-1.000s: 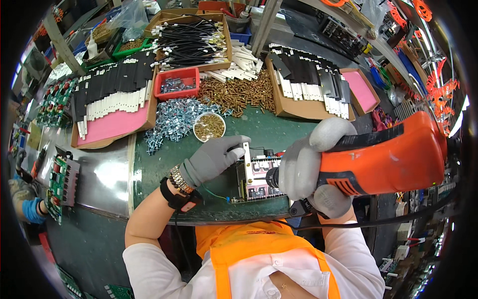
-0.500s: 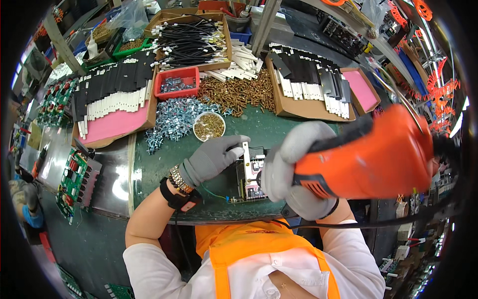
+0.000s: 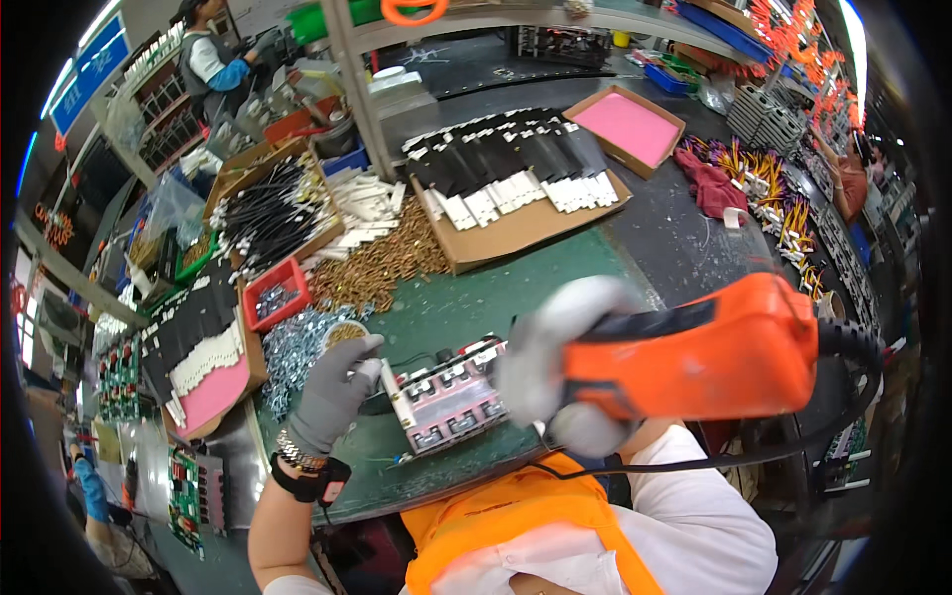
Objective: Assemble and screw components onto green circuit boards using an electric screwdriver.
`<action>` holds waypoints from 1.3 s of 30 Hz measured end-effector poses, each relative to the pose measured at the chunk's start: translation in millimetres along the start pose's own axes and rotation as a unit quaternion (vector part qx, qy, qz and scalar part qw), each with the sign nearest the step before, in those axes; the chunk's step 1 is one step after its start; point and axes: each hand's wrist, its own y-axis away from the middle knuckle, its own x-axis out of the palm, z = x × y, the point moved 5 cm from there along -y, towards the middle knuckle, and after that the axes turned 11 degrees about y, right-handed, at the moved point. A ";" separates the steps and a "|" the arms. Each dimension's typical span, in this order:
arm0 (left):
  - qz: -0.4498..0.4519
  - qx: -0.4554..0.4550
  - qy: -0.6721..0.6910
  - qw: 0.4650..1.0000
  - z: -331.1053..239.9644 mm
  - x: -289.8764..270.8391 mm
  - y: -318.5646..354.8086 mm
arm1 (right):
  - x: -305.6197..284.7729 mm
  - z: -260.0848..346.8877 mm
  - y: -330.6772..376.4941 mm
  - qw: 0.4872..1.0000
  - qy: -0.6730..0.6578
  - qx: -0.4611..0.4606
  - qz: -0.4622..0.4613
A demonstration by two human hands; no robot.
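My left hand [image 3: 332,395], in a grey glove, is beside the upper end of a white drilled strip [image 3: 399,399]. Its thumb and forefinger are apart, with nothing visible between them. That strip lies along the left end of an electronic assembly [image 3: 451,405] with rows of dark components and a pinkish surface. In my gloved right hand [image 3: 555,362] is an orange-and-black corded electric drill [image 3: 694,357], gripped by its handle. Both drill and hand are blurred by motion and cover the assembly's right end. Where the drill's tip is, I cannot tell.
Close to my left hand stand a round bowl of brass screws [image 3: 345,332], a heap of silvery hardware [image 3: 297,347] and a red bin [image 3: 276,295]. Brass-coloured parts [image 3: 382,263] lie behind. A cardboard tray [image 3: 516,233] holds black-and-white strips. The drill's black cable [image 3: 674,463] crosses before me.
The view has swung rightward. More of the assembly now shows, and my left fingertips have come slightly away from the white strip. My right hand still grips the drill.
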 end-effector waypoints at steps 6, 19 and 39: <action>0.132 0.001 -0.011 0.991 -49.7 78.8 -113.1 | -62.8 -41.2 93.5 0.919 -0.059 0.052 -0.386; -0.013 -0.274 0.134 0.952 90.3 267.9 -360.9 | -39.6 -92.7 206.5 0.851 -0.349 0.120 -0.373; -0.039 -0.205 0.146 0.967 75.0 247.9 -363.6 | -61.2 -78.9 195.8 0.914 -0.068 0.063 -0.395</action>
